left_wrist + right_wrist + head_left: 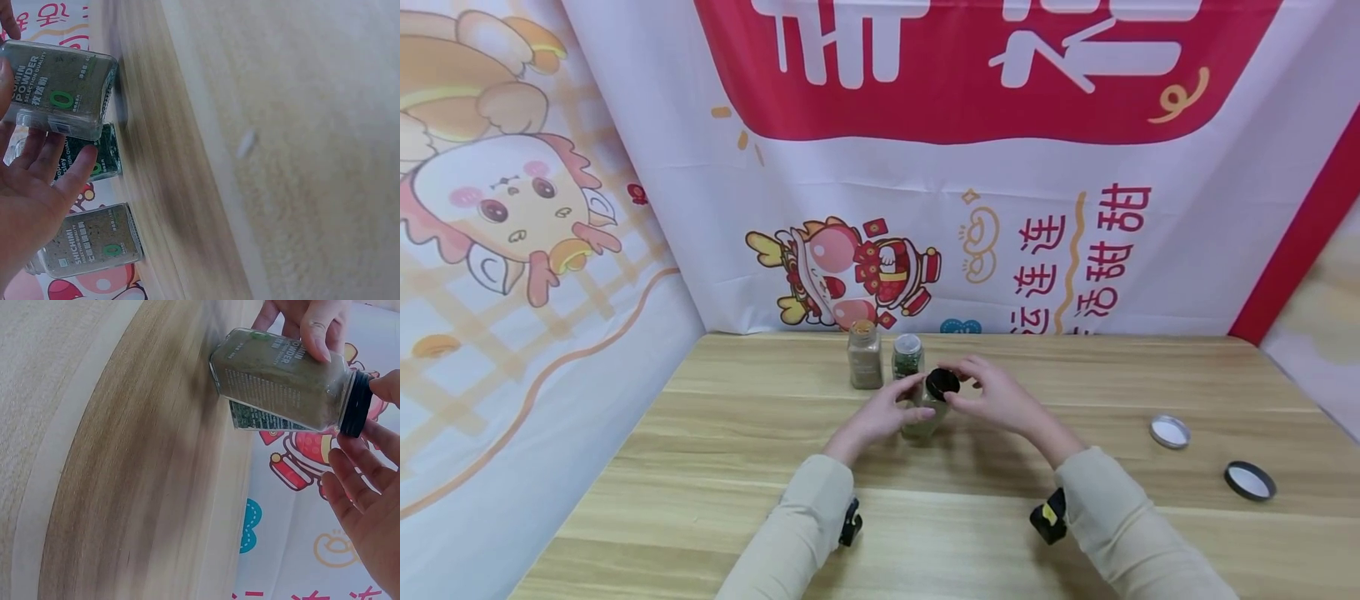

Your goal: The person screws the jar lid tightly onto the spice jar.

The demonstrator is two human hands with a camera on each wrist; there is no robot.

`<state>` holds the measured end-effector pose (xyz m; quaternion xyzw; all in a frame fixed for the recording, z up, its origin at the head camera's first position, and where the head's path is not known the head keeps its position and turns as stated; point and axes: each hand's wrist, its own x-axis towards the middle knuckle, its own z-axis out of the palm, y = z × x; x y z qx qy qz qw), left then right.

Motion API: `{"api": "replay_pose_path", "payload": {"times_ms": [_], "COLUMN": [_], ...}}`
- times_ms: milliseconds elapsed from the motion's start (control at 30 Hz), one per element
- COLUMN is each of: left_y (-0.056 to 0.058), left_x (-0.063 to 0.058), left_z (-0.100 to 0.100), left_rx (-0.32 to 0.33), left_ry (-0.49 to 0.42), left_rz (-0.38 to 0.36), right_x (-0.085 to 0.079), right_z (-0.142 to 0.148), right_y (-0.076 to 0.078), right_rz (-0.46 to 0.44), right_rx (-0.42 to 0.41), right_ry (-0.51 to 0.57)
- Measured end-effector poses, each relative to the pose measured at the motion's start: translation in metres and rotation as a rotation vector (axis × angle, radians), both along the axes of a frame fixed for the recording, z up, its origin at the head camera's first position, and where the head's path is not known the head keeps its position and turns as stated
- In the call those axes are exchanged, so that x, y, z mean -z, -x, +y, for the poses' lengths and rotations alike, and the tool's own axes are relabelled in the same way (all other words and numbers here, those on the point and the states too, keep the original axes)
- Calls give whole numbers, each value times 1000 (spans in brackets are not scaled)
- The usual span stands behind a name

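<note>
My left hand [883, 412] grips a square glass jar of cumin powder [62, 87] around its body. At the top of that jar, the thumb and fingers of my right hand [1000, 398] pinch its black lid [356, 403]. The jar leans slightly, its base close over the table in the right wrist view. Just behind it is a jar of green parsley flakes [907, 360] with a pale top. To the left stands a shichimi jar [94, 240] full of brownish seasoning, with no black lid on it.
Two round lids lie on the right of the wooden table [715, 500]: a silver-rimmed lid [1170, 432] and a black-rimmed lid [1250, 481], both showing white insides. A printed cloth [865, 183] hangs along the table's back edge, and another cloth [625, 367] hangs on the left.
</note>
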<state>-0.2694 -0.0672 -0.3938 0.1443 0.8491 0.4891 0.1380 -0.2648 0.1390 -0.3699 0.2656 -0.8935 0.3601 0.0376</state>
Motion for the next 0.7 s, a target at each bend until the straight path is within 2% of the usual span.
{"api": "replay_pose_path", "payload": {"times_ms": [333, 500, 700], "left_y": [0, 1, 2], "left_x": [-1, 1, 1], "left_z": [1, 1, 1], "left_rx": [3, 5, 9], "left_ry": [-8, 9, 14], "left_rz": [-9, -6, -1], "right_x": [-1, -1, -3], "right_z": [-1, 0, 3], "right_y": [0, 0, -2], "right_rz": [-39, -20, -51], "right_rx": [45, 4, -11], "right_ry": [23, -8, -18]}}
